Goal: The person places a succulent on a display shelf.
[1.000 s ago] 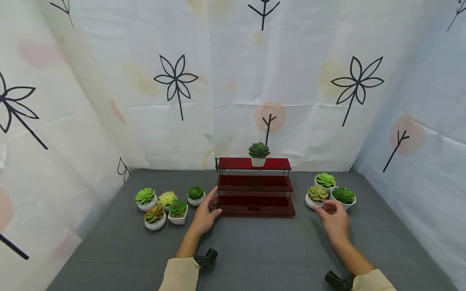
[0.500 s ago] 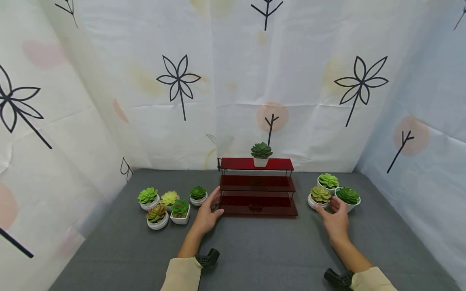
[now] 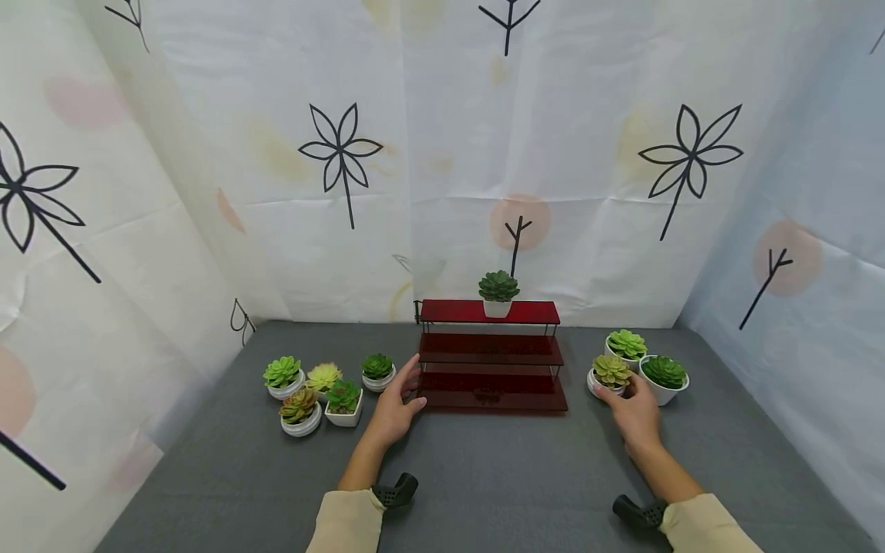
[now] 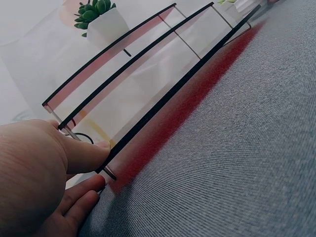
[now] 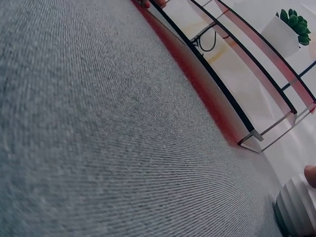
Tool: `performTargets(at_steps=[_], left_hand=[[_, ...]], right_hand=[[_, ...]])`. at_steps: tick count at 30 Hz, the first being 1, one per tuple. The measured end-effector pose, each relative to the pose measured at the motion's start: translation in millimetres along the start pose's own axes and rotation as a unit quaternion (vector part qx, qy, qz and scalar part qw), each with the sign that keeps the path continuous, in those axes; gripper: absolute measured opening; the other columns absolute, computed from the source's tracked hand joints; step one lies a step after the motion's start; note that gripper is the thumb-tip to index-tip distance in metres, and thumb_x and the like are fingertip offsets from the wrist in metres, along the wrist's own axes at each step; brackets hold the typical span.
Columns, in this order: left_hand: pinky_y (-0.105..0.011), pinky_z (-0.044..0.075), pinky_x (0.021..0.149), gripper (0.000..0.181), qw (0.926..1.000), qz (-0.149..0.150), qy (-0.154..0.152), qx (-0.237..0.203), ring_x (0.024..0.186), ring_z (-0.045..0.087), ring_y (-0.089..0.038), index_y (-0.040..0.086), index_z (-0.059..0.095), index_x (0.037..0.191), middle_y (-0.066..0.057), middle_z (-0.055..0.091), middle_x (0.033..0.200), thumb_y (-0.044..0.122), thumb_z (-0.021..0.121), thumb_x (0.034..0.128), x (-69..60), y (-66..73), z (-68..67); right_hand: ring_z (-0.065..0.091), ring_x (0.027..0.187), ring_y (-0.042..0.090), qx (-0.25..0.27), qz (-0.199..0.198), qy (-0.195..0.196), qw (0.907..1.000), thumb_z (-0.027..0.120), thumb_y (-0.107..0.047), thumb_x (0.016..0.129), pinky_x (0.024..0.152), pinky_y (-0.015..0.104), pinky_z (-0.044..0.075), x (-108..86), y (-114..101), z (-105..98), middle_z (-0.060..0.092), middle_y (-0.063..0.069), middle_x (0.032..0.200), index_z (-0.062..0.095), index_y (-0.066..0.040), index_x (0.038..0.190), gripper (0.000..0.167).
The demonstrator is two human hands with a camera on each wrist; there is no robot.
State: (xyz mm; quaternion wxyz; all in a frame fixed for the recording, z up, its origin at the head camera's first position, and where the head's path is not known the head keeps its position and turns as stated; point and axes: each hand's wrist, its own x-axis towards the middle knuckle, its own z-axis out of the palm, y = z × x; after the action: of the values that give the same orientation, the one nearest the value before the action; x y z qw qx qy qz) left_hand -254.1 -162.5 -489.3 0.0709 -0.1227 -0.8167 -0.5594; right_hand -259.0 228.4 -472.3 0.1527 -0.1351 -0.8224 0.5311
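My right hand (image 3: 638, 415) pinches the white ribbed pot of a yellow-green potted succulent (image 3: 611, 370) at the table's right. In the right wrist view a fingertip touches that pot (image 5: 296, 205), mostly cut off by the frame. My left hand (image 3: 392, 407) holds the left end of a three-tier red display stand (image 3: 492, 349). Seen from the left wrist, its thumb (image 4: 89, 154) lies at the lowest tier's end, with fingers below beside the stand's foot. A dark green succulent (image 3: 498, 287) in a white pot stands on the top tier.
Behind the held pot stand a light green succulent (image 3: 627, 345) and a dark green one (image 3: 665, 373). Several potted succulents, including a reddish one (image 3: 299, 407), stand at left, with another (image 3: 377, 369) near the stand. White printed cloth (image 3: 449, 153) surrounds the grey table (image 3: 505, 476).
The right hand has moved slightly in at the yellow-green succulent and its fingers have closed onto the pot. The left hand stays at the stand. The head view has shifted a little.
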Motion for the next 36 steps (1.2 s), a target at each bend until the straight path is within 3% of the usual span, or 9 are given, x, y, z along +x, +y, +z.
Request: performTargets(at_steps=[14, 24, 36], left_hand=[[-0.054, 0.034, 0.104, 0.075, 1.0, 0.002, -0.001, 0.002, 0.126, 0.047, -0.038, 0.014, 0.03, 0.154, -0.019, 0.044, 0.145, -0.009, 0.062, 0.0899, -0.4, 0.7, 0.0], [-0.058, 0.034, 0.103, 0.074, 0.9998, 0.021, 0.002, 0.003, 0.125, 0.047, -0.041, 0.012, 0.031, 0.153, -0.022, 0.045, 0.143, -0.011, 0.061, 0.0896, 0.9, -1.0, -0.1], [-0.053, 0.034, 0.105, 0.075, 1.0, 0.004, -0.001, 0.001, 0.126, 0.048, -0.037, 0.016, 0.03, 0.154, -0.017, 0.044, 0.146, -0.008, 0.062, 0.0906, -0.8, 0.6, 0.3]], right_hand=[[0.051, 0.114, 0.041, -0.057, -0.016, 0.009, 0.9982, 0.074, -0.024, 0.087, 0.093, 0.054, 0.039, -0.1, 2.7, 1.1, 0.055, 0.031, 0.123, 0.047, 0.009, 0.133, 0.062], [0.052, 0.115, 0.04, -0.036, -0.023, 0.033, 0.9985, 0.076, -0.026, 0.086, 0.093, 0.052, 0.042, -1.8, -4.1, 7.1, 0.055, 0.031, 0.124, 0.048, 0.007, 0.136, 0.066], [0.052, 0.107, 0.035, -0.015, -0.06, 0.063, 0.9961, 0.076, -0.026, 0.085, 0.085, 0.046, 0.041, 3.7, -26.1, 15.6, 0.056, 0.027, 0.117, 0.05, 0.007, 0.133, 0.064]])
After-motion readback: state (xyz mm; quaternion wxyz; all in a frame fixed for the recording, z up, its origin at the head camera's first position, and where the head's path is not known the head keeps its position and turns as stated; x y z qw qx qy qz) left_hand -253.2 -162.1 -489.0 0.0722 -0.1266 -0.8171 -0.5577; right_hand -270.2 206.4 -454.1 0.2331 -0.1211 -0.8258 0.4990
